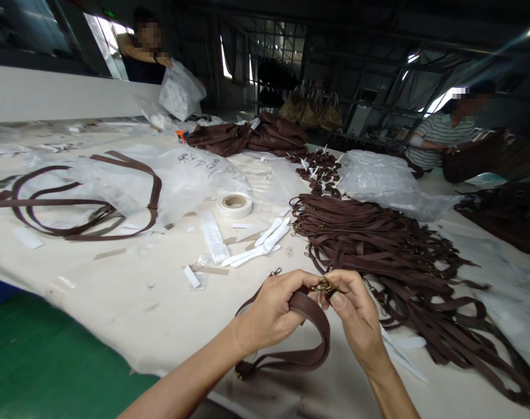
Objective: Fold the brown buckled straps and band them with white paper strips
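Note:
A brown strap [319, 329] hangs in a loop from my hands over the near part of the table. My left hand [276, 305] is closed around a folded length of it. At the strap's end is a brass-coloured clasp [323, 285], pinched between the fingertips of both hands. My right hand [354, 308] grips the clasp end with thumb and fingers. Another small metal hook [275, 272] sticks out behind my left hand. The lower bend of the strap, with a brass fitting [239, 372], hangs near the table edge.
A large pile of brown straps [378, 244] lies right. White plastic strips [258, 247], a tape roll [234, 205] and plastic bags [203, 166] lie ahead. Loose straps [155, 192] are at left. One person [145, 52] holds a bag; another person [443, 137] handles brown material.

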Tool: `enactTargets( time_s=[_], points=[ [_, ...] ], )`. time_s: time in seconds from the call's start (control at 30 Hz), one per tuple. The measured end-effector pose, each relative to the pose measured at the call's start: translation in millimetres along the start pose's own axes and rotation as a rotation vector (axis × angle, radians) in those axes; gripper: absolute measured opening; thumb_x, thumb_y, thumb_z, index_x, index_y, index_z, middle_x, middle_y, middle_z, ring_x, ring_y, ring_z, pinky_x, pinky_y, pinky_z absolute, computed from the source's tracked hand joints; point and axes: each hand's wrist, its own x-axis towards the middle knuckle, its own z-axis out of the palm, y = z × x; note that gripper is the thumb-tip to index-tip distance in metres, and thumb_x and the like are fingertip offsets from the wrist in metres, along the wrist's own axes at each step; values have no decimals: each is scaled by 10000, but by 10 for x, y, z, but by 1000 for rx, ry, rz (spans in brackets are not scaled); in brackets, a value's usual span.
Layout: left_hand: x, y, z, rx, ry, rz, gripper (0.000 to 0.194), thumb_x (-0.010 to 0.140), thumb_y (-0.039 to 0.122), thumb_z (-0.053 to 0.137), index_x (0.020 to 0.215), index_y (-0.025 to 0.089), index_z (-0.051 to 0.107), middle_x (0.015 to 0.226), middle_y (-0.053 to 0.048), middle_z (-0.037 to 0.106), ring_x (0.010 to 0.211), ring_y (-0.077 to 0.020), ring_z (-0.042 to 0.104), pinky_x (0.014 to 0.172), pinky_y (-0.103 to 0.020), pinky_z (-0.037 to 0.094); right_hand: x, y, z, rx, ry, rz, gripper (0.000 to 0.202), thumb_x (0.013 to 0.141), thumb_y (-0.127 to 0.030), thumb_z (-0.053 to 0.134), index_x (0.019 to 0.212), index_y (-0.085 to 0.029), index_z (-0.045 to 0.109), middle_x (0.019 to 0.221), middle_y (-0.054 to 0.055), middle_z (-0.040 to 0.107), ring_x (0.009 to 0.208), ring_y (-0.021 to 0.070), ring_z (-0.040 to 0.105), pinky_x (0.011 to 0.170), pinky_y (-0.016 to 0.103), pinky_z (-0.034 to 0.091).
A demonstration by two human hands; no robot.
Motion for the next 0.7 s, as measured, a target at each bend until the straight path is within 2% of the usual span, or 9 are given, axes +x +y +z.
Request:
enactTargets(
  time_s=[0.17, 0.4, 0.53, 0.7],
  points=[
    [-38, -18, -1, -7, 1, -54, 191, 867, 118, 589, 1044, 182, 561, 780, 8, 680, 627, -101, 609, 622, -201, 471, -2, -48, 12, -145, 9, -20, 126, 981, -318, 549, 1053, -233, 607, 820, -4, 639, 708, 123, 576, 661, 240, 465],
    [-71, -69, 53, -164, -51, -111, 292, 867, 69, 549, 1119, 194, 471, 904, -33, 724, 802, -152, 704, 741, -252, 530, -40, -22, 79, -95, 65, 10, 156, 990, -344, 524, 1011, -213, 606, 717, -17, 615, 658, 115, 579, 623, 226, 475],
    [-66, -38, 58, -67, -47, -149, 320, 860, 79, 531, 1164, 179, 544, 884, -29, 723, 767, -152, 685, 756, -269, 529, -66, 37, 133, -21, 140, 23, 170, 983, -355, 534, 1017, -206, 608, 736, -9, 612, 664, 121, 584, 631, 237, 494],
    [-104, -6, 93, 31, 51, -110, 149, 910, 173, 555, 1032, 168, 640, 844, -47, 699, 740, -147, 651, 716, -251, 509, -114, 55, 134, -29, 110, 3, 144, 985, -315, 536, 1028, -214, 628, 787, 10, 646, 721, 135, 619, 667, 246, 516]
  ],
)
